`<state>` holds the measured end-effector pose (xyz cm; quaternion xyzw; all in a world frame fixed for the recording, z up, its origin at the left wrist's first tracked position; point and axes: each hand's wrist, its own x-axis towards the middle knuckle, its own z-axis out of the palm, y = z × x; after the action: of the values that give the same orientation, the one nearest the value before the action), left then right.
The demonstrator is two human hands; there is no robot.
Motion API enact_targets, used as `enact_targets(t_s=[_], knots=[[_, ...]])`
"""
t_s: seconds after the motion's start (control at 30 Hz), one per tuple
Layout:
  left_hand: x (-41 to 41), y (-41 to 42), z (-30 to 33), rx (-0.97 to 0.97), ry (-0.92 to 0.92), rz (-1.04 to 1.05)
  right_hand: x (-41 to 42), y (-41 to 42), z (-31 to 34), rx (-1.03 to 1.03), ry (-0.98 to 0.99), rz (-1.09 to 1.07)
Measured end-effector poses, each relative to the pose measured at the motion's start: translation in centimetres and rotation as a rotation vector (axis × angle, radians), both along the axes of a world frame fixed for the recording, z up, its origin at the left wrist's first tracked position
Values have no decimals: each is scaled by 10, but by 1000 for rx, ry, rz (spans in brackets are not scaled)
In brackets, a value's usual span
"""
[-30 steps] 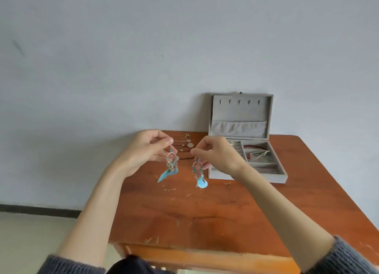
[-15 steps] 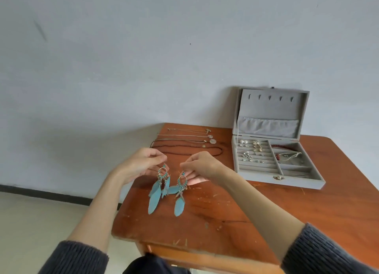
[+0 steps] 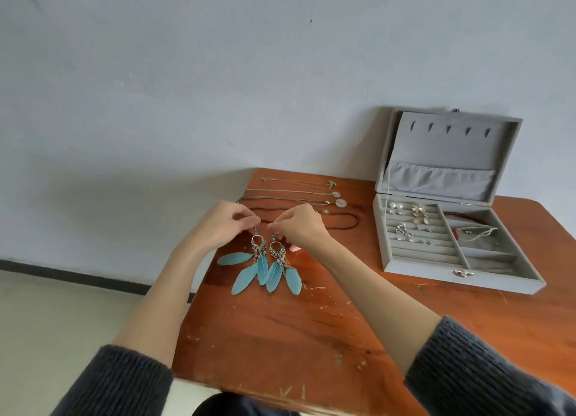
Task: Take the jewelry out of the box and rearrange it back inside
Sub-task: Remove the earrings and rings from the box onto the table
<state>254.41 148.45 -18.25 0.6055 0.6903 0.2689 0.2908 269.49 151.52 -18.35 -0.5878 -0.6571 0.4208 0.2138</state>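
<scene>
Two turquoise feather earrings lie side by side on the wooden table (image 3: 311,328), feathers fanned toward me. My left hand (image 3: 223,225) pinches the hook of the left feather earring (image 3: 249,269). My right hand (image 3: 299,227) pinches the hook of the right feather earring (image 3: 282,272). The grey jewelry box (image 3: 461,278) stands open at the right, with small silver and pearl earrings in its ring rows and a red cord piece in a side compartment.
Several necklaces (image 3: 299,194) lie stretched in rows at the table's far left, just behind my hands. The table's left edge runs under my left forearm. A pale wall stands right behind the table.
Both hands have come down from mid-air and laid the feather earrings on the table. The view has swung left, so the box sits further right.
</scene>
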Motion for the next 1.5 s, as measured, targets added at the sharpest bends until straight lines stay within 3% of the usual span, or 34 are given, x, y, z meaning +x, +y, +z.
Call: enact_targets(t_s=[0.43,0.73,0.9,1.17,1.5], knots=[[6,9,-4,42,79,91,-6,12,-7,15,-88,-55],[27,-11,5,187,93,36,38,-11,17,-20,123,-44],[68,-18,17,267,148,-83,95,-26,41,104,186,-39],[155,13,32,531,402,-271,193,-5,44,372,-52,-140],[218,67,0,509,566,-237,211,47,5,496,-278,-128]])
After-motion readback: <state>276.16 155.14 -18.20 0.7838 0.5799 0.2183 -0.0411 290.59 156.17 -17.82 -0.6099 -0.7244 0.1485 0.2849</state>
